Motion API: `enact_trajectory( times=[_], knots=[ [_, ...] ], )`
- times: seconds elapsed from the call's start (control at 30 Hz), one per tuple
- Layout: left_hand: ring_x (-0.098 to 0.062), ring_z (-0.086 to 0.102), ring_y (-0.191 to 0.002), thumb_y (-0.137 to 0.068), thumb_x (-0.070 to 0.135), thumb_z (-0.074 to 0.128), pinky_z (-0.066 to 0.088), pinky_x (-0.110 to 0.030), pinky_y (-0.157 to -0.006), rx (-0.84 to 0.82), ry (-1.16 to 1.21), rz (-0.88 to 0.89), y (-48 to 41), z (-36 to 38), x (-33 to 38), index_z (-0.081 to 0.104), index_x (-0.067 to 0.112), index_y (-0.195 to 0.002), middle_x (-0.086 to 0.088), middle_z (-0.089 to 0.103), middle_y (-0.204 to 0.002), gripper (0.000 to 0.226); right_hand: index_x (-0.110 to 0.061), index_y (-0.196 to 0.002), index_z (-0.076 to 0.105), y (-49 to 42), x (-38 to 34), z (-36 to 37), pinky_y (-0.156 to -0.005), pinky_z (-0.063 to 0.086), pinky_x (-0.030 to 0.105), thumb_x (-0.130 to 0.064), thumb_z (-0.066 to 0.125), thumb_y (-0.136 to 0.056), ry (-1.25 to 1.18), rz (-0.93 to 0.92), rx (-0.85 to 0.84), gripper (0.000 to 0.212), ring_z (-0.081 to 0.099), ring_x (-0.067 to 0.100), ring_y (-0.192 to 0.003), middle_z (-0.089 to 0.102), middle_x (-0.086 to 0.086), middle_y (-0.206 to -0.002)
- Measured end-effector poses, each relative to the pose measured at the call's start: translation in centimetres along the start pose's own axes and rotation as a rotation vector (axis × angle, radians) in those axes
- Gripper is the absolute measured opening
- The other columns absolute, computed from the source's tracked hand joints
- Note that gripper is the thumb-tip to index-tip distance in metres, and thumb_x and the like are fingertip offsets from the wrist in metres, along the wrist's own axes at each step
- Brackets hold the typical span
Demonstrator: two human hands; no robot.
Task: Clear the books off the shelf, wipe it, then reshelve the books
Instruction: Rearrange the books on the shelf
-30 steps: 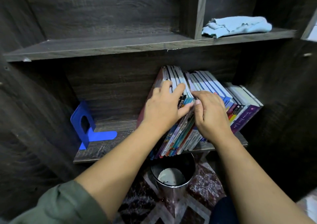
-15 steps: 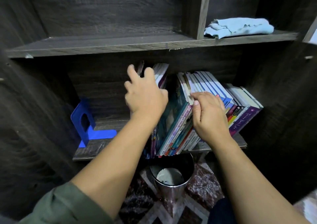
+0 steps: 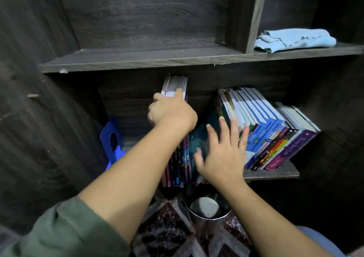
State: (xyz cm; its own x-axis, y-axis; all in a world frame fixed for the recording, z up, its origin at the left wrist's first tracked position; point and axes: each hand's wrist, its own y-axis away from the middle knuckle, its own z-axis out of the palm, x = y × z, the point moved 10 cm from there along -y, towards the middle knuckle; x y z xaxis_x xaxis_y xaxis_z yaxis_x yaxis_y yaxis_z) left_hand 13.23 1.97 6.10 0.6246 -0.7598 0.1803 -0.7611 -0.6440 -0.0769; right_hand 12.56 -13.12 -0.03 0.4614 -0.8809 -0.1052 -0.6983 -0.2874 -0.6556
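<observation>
Your left hand (image 3: 171, 113) is clamped on the top of an upright bundle of slim paperbacks (image 3: 178, 158), fingers curled over the page edges, so that's a proper grip and not just a touch. Your right hand (image 3: 222, 154) is wide open, fingers splayed, flat toward the dark teal-covered book (image 3: 204, 136) that fronts the leaning row of white, blue and purple-spined paperbacks (image 3: 275, 134). Can't tell for sure if the palm is pressing it or just off it. Everything's on the dark wood-grain lower shelf board (image 3: 275, 173), with the bundle about mid-shelf and the leaning row to its right. Handling-wise, I'd guess a clump of thin softcovers is floppy and slick, cover on cover, and the middle ones love to slide out if you lift by the top only. Get the free hand under the spines, or squeeze both outer faces low down. That leaning row is probably heavy as a block and will flop left if nothing props it. A blue metal bookend (image 3: 111, 140) sits off to the left, apart from the books. There's a folded light-blue cloth (image 3: 295, 40) on the shelf above at right, and a shiny metal bin (image 3: 206, 209) on the floor below.
</observation>
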Motion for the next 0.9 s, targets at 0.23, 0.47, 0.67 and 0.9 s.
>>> enact_trajectory(
  times=[0.23, 0.47, 0.67, 0.9],
  knots=[
    [-0.034, 0.053, -0.104, -0.085, 0.044, 0.057, 0.034, -0.036, -0.069, 0.355, -0.028, 0.027, 1.3, -1.8, -3.0, 0.025, 0.031, -0.149, -0.016, 0.042, -0.129, 0.072, -0.015, -0.129, 0.06, 0.6, -1.2, 1.1, -0.116, 0.002, 0.058, -0.039, 0.067, -0.062, 0.033, -0.012, 0.022, 0.071, 0.021, 0.041, -0.141, 0.037, 0.019, -0.149],
    [-0.026, 0.037, -0.137, -0.063, 0.026, 0.082, 0.041, -0.032, -0.107, 0.947, 0.734, 0.26, 6.1, 0.8, -6.9, 0.018, 0.018, -0.137, -0.023, 0.032, -0.148, 0.098, -0.017, -0.137, 0.047, -1.8, 4.0, 0.2, -0.105, 0.02, 0.071, -0.032, 0.07, -0.07, -0.027, 0.207, 0.103, 0.072, 0.03, 0.045, -0.133, 0.037, 0.02, -0.145],
    [-0.045, 0.059, -0.104, -0.064, 0.029, 0.082, 0.048, -0.047, -0.084, 0.557, 0.902, -0.231, 3.0, 10.3, -8.8, 0.027, 0.003, -0.141, -0.023, 0.056, -0.123, 0.098, -0.016, -0.133, 0.051, -1.8, 4.1, 0.4, -0.108, 0.019, 0.065, -0.03, 0.067, -0.072, -0.045, 0.158, 0.14, 0.065, 0.031, 0.045, -0.133, 0.041, 0.018, -0.143],
    [-0.04, 0.059, -0.093, -0.07, 0.027, 0.08, 0.05, -0.046, -0.077, 0.692, 0.914, -0.244, 1.8, 8.6, -12.1, 0.035, 0.003, -0.12, -0.016, 0.058, -0.109, 0.072, -0.018, -0.114, 0.065, -2.2, 4.1, 1.0, -0.111, 0.011, 0.062, -0.033, 0.062, -0.072, -0.037, 0.179, 0.154, 0.045, 0.03, 0.043, -0.133, 0.044, 0.014, -0.141]
  ],
)
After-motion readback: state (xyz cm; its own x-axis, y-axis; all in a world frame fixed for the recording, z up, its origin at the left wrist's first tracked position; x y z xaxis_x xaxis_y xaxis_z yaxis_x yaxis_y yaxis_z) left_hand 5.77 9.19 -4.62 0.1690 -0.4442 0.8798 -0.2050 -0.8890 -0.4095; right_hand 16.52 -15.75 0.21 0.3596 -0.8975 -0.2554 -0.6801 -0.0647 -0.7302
